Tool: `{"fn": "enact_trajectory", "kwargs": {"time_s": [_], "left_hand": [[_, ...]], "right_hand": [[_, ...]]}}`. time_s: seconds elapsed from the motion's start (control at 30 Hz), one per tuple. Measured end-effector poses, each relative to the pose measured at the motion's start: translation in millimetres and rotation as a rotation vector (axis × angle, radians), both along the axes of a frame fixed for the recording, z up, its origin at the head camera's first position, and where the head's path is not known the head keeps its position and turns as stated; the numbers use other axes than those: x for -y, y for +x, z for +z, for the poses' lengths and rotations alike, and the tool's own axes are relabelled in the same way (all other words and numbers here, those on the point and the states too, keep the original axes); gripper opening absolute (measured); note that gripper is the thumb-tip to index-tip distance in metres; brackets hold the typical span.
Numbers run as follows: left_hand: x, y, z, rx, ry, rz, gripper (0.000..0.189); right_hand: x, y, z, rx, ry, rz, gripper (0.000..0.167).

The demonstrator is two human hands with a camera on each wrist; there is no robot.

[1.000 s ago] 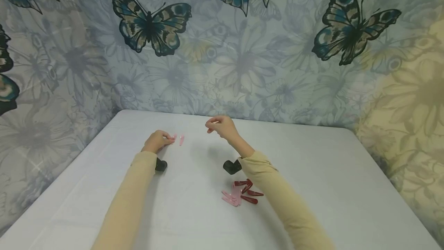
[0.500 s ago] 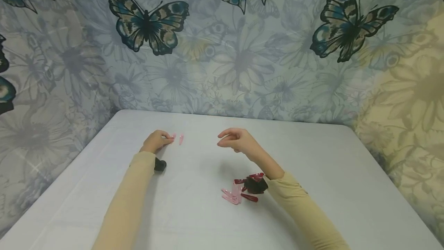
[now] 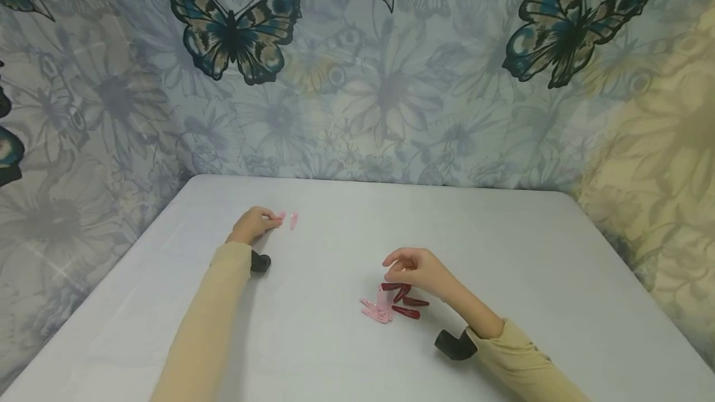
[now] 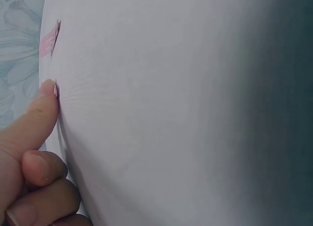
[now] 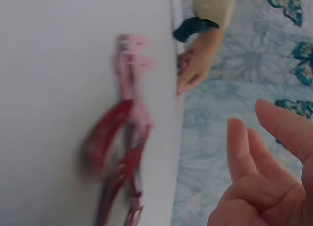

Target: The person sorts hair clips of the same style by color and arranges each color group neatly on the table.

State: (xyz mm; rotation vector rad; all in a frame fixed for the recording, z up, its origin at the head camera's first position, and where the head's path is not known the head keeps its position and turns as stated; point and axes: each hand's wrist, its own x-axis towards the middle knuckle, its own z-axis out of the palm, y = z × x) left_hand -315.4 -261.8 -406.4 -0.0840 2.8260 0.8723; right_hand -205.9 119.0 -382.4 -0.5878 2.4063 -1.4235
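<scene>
At the far left of the white table, my left hand pinches a pink hair clip at its fingertips. The left wrist view shows only a sliver of that clip beside the fingertip. A second pink hair clip lies just to its right, apart from the hand. My right hand is over the far side of a loose pile, its fingers spread apart and holding nothing. That pile has several pink hair clips on the left and several dark red hair clips on the right.
A white cloth covers the table. Behind its far edge stands a wall with butterflies and flowers on it. Each wrist bears a black strap or mount, such as the right one.
My right hand has come back from the far middle of the table, toward me and to the right, to the clip pile. The left hand has stayed at its clip.
</scene>
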Motion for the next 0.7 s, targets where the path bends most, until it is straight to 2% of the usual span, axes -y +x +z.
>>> {"fn": "enact_trajectory", "kwargs": {"time_s": [0.2, 0.5, 0.63, 0.7], "left_hand": [[0.9, -0.1, 1.5, 0.007, 0.003, -0.018, 0.033], [2.4, -4.4, 1.7, 0.003, 0.032, -0.018, 0.032], [3.1, -5.1, -2.6, -0.010, 0.036, -0.019, 0.029], [3.6, -2.1, -3.1, -0.015, 0.038, -0.019, 0.028]], "right_hand": [[-1.7, 17.0, -11.8, -0.126, 0.151, -0.017, 0.012], [-1.0, 22.3, -11.0, -0.172, 0.317, -0.010, 0.024], [-0.3, 26.8, -14.9, -0.200, 0.349, -0.019, 0.023], [1.8, 30.3, -17.2, -0.204, 0.351, -0.023, 0.021]]}}
